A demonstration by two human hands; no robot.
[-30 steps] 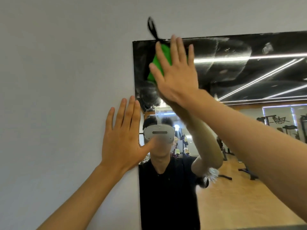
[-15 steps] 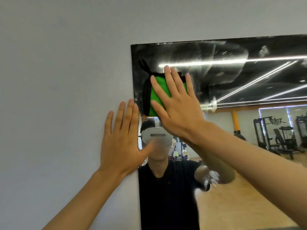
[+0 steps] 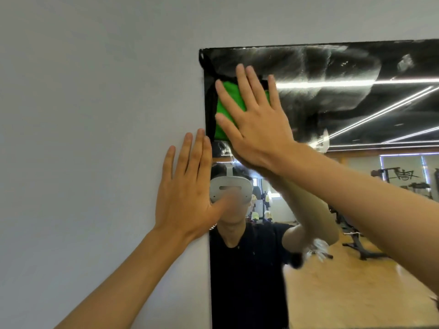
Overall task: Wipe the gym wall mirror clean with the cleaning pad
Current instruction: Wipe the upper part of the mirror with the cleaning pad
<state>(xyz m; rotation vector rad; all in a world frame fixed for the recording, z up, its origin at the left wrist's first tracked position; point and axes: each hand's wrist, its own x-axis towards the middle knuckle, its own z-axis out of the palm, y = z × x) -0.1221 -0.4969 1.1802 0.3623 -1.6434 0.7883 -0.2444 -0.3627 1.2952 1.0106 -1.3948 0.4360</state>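
The wall mirror point(image 3: 356, 110) fills the right half of the view, its left edge running down the middle. Smeared wipe marks show across its top band. A green cleaning pad point(image 3: 229, 105) with a black edge and a black loop lies flat on the glass near the mirror's top left corner. My right hand point(image 3: 256, 119) presses it there with straight, spread fingers and hides most of it. My left hand point(image 3: 185, 193) rests flat on the grey wall beside the mirror's left edge, its thumb reaching over the glass.
The grey wall point(image 3: 95, 138) takes up the left half and the strip above the mirror. The glass reflects a person in black wearing a headset, a wooden gym floor point(image 3: 344, 293) and exercise machines point(image 3: 401, 184) at the right.
My right hand slid the pad down from the mirror's top edge, then a little up and left toward the corner. My left hand stayed flat on the wall.
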